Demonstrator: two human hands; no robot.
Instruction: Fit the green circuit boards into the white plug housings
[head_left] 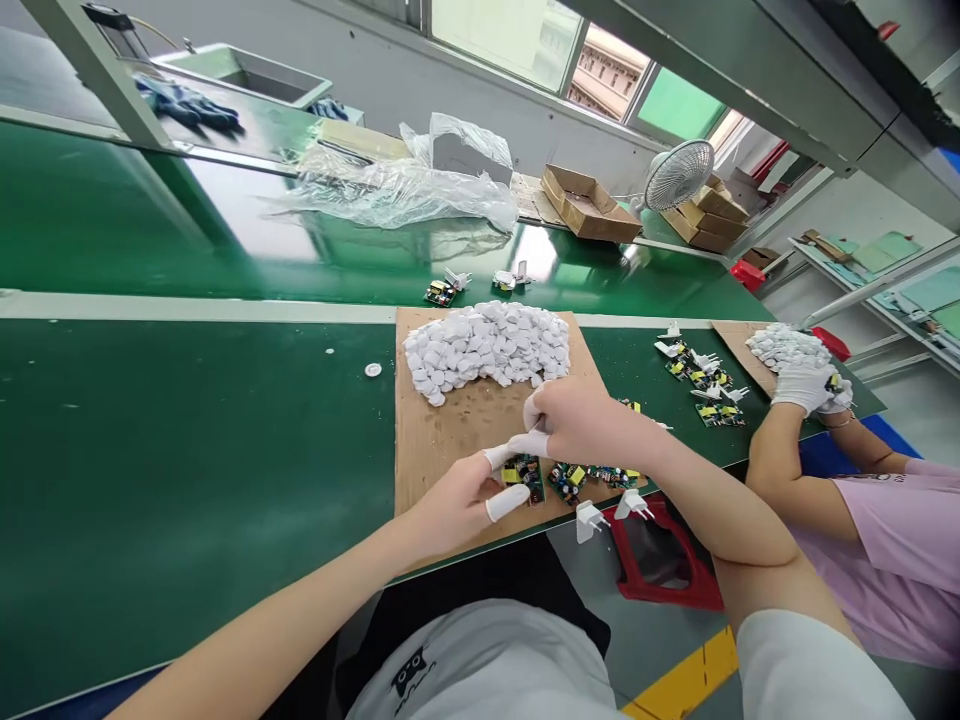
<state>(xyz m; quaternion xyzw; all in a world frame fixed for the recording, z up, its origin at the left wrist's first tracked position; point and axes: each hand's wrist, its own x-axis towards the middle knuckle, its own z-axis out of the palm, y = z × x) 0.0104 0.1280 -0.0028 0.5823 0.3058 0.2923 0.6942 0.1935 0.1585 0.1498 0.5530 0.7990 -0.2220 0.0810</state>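
My left hand (469, 505), with white finger cots, grips a small circuit board (535, 482) between thumb and finger, just over the brown board (427, 470). Close above it, my right hand (574, 420) has its cot-covered fingers pinched together; whatever they hold is hidden. A heap of small white pieces (487, 345) lies beyond both hands. To the right of the held board are more circuit boards (568, 480), partly covered by my right forearm. White plug parts (591, 521) with metal pins stick out past the table edge there.
On my right, a co-worker's gloved hands (802, 388) work at another white heap (784, 345). Between us lie several boards with plugs (709, 375). Two more assemblies (448, 288) sit behind my heap. A red stool (667, 560) stands below the table edge.
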